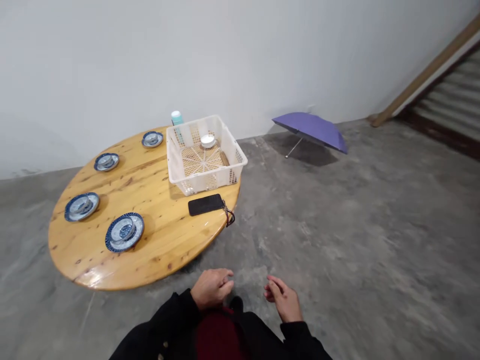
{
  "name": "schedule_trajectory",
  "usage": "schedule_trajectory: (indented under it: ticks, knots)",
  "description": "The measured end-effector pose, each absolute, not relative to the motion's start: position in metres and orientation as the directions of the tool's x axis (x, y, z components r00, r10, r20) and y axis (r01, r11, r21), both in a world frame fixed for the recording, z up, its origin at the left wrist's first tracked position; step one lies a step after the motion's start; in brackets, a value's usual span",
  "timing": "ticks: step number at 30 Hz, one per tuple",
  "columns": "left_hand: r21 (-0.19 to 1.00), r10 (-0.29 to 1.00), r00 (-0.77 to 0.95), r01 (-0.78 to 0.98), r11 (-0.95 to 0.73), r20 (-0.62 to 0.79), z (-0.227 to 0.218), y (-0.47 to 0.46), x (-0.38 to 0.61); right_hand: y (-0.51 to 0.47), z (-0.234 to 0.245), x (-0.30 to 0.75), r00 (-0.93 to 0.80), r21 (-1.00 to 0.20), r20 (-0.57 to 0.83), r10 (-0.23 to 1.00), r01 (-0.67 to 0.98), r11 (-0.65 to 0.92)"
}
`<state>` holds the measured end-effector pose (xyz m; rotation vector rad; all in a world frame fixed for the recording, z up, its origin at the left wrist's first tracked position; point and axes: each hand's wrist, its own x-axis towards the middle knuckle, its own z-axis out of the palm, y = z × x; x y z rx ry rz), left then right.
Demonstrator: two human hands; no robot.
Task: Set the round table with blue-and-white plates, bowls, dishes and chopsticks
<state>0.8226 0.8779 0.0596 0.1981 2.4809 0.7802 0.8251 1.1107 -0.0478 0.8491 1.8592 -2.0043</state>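
My left hand [212,288] hovers in front of my body near the table's front edge, its fingers loosely bent and the thumb apart from them, with nothing visible in it. To the right, over the floor, my right hand [284,297] is half curled and also looks empty. Nearest to the left hand on the table is a black phone [205,205] with a wrist strap [229,216] hanging over the edge. Behind it stands a white plastic basket [204,181] holding a stack of small white dishes [207,141] and a bundle of chopsticks [224,158].
Around the wooden table [161,235] are several blue-and-white plates, each with a bowl, including a front plate [125,245]. A turquoise bottle [176,118] stands behind the basket. An open purple umbrella [315,129] lies on the concrete floor [337,240] by the wall.
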Motion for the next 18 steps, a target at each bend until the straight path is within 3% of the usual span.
schedule_trajectory:
  ticks: [4,9,14,18]
  knots:
    - [0.631,0.196,-0.915,-0.078,0.772,-0.352,0.064,0.86,0.788,1.089,-0.037,0.79,-0.821,-0.831,-0.557,0.125,0.548,-0.102]
    - [0.769,0.114,-0.974,-0.082,0.633,-0.197,0.094,0.827,0.737,1.093,-0.009,0.738,-0.866,-0.878,-0.476,0.152,0.477,-0.03]
    - [0.798,0.002,-1.0,-0.007,0.603,-0.01,0.131,0.769,0.684,1.111,0.038,0.666,-0.932,-0.948,-0.276,0.234,0.304,0.092]
    - [0.751,-0.128,-0.985,0.004,0.66,0.117,0.16,0.722,0.638,1.104,0.088,0.598,-0.984,-0.975,-0.055,0.169,0.09,0.204]
